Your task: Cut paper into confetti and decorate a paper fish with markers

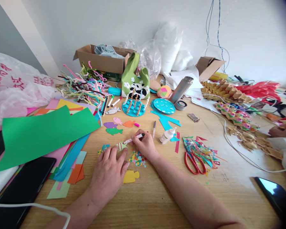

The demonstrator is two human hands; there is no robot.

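My right hand (146, 147) is closed around a white marker (128, 140) with a dark end, its tip at a small pale green paper fish (121, 146) with red stripes. My left hand (108, 171) lies flat, fingers apart, fingertips at the fish's lower edge. A yellow paper fish (131, 176) lies beside my left thumb. Coloured paper dots (138, 159) are scattered between my hands. Beyond them are purple (110, 125), pink (117, 120), orange (129, 123) and green paper fish (114, 131), with a bright pink cap (137, 125) alongside.
To the right stand a glue bottle (166, 136) and red-handled scissors (194, 163) by paper scraps (201, 149). Coloured paper sheets (47, 130) and a black phone (26, 187) cover the left. A steel flask (183, 89) stands behind. Another person's hand (282, 131) shows at far right.
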